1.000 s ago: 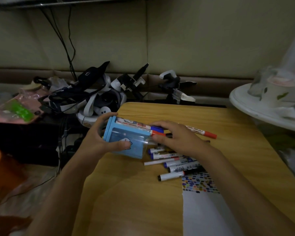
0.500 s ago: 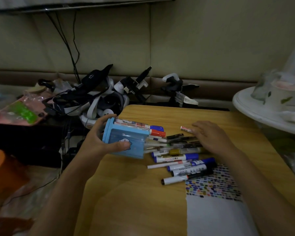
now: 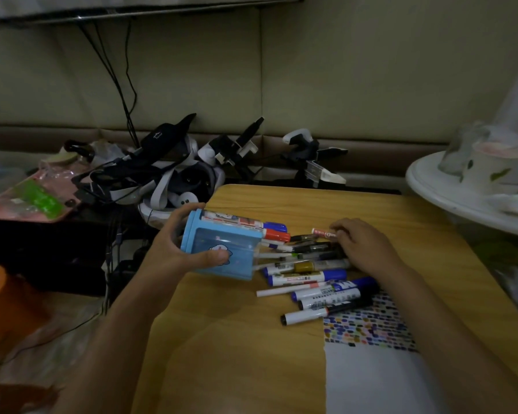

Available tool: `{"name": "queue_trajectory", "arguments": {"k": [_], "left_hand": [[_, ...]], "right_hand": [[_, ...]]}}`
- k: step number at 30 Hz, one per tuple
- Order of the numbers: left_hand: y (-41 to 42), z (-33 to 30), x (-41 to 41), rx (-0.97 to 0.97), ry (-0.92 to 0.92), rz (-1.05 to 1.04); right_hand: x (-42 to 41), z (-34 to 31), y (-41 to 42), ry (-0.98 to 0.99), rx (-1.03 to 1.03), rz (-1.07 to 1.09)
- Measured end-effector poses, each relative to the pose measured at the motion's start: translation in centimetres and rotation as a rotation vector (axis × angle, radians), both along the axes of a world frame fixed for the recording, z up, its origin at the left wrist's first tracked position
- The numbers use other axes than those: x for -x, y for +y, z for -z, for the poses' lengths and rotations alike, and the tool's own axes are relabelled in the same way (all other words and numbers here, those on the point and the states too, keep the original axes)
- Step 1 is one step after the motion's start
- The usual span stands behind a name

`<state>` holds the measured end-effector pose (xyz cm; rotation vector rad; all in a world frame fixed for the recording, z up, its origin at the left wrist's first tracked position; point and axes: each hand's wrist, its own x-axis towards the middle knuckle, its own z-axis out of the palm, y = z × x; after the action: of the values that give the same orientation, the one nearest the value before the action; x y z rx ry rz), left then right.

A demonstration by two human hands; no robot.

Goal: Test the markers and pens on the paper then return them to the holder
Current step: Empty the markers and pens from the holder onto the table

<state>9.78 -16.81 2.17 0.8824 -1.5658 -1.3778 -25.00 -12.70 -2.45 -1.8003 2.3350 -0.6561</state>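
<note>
My left hand (image 3: 174, 249) grips a light blue pen holder (image 3: 222, 249), tipped on its side above the wooden table (image 3: 237, 339) with its mouth facing right. Markers with red and blue caps (image 3: 274, 231) stick out of it. Several markers and pens (image 3: 311, 277) lie spilled in a pile beside the mouth. My right hand (image 3: 362, 246) rests palm down on the far side of that pile, fingertips touching a red-and-white marker (image 3: 322, 232). A white paper (image 3: 371, 377) with many coloured test marks along its top lies at the front right, partly under my right forearm.
Headsets, straps and cables (image 3: 177, 174) crowd the area behind the table's left corner. A white round tray (image 3: 431, 186) with cups overhangs the right side. A pink tray (image 3: 27, 198) and an orange object (image 3: 0, 294) sit off to the left, below table level.
My right hand has drawn away from the holder's mouth to the right, and more pens now lie spread on the table. My left hand keeps the holder tipped.
</note>
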Motion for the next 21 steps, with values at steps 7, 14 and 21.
{"name": "queue_trajectory", "arguments": {"k": [7,14,21], "left_hand": [[-0.3,0.2,-0.2,-0.025,0.021,-0.014],[-0.6,0.1,0.2,-0.007,0.03,-0.03],[-0.7,0.1,0.8,-0.021,0.051,-0.026]], "right_hand": [[-0.7,-1.0,-0.4,0.011,-0.013,-0.06],[-3.9,-2.7,-1.3,-0.112,-0.001,-0.249],[-6.8,-4.8,-0.2,-0.454,0.054,-0.405]]}}
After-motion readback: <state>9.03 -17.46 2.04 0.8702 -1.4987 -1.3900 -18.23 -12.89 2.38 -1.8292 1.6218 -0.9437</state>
